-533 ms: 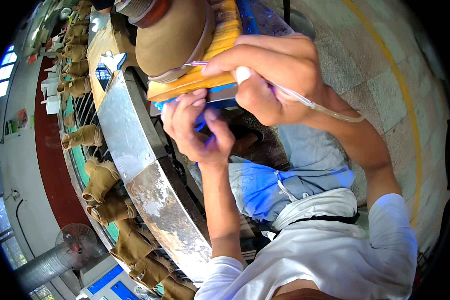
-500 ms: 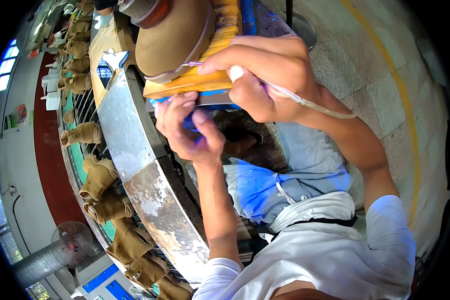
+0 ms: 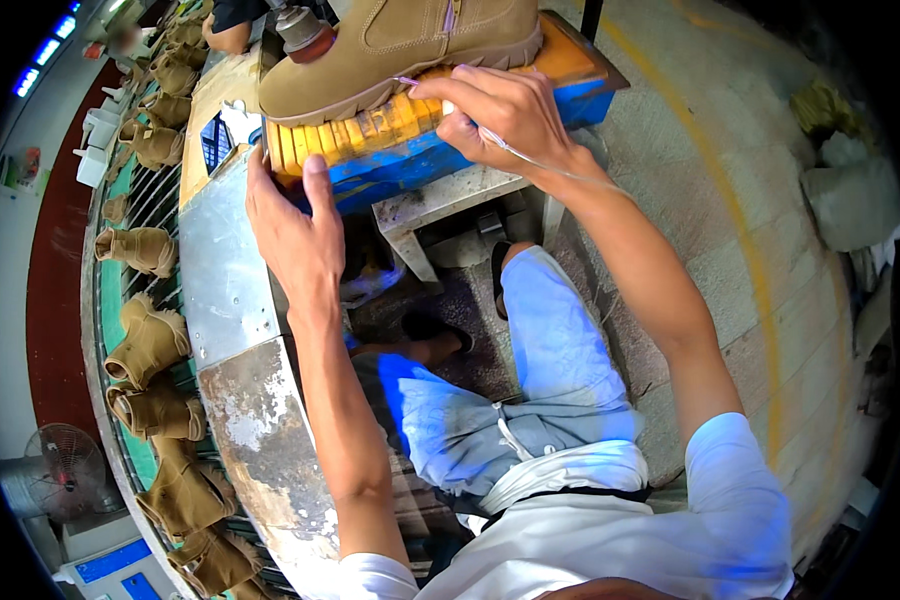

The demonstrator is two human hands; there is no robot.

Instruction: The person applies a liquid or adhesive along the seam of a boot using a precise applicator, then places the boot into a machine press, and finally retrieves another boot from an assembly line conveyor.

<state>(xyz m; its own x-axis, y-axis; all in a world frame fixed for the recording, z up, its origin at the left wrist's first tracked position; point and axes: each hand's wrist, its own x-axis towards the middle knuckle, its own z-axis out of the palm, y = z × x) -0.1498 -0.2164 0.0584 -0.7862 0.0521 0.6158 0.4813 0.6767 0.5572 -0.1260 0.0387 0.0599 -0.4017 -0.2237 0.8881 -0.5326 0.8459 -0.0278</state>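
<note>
A tan boot [image 3: 370, 60] stands sole down on a yellow ribbed pad [image 3: 355, 135] on a blue-sided support, its toe to the left. A round grey and red piece [image 3: 305, 35] is over the toe. My right hand [image 3: 505, 112] pinches a thin pen-like tool [image 3: 407, 81] with its tip at the upper edge of the boot's sole. From the tool a clear thin tube [image 3: 530, 158] trails over my wrist. My left hand [image 3: 295, 220] is at the pad's left end, thumb and fingers apart; its fingertips are partly hidden beside the pad.
A metal-topped bench [image 3: 225, 270] runs along my left, with a dark flat object [image 3: 216, 142] and a white cloth-like item [image 3: 240, 120] on it. Beyond, a rack [image 3: 145, 215] carries several tan boots [image 3: 150, 340]. Another person's arm [image 3: 228, 35] shows at the top. A fan [image 3: 65, 470] stands lower left.
The boot and support have turned, so the boot's long side now faces me. My left hand moved left and spread. The tool tip sits farther back along the sole edge.
</note>
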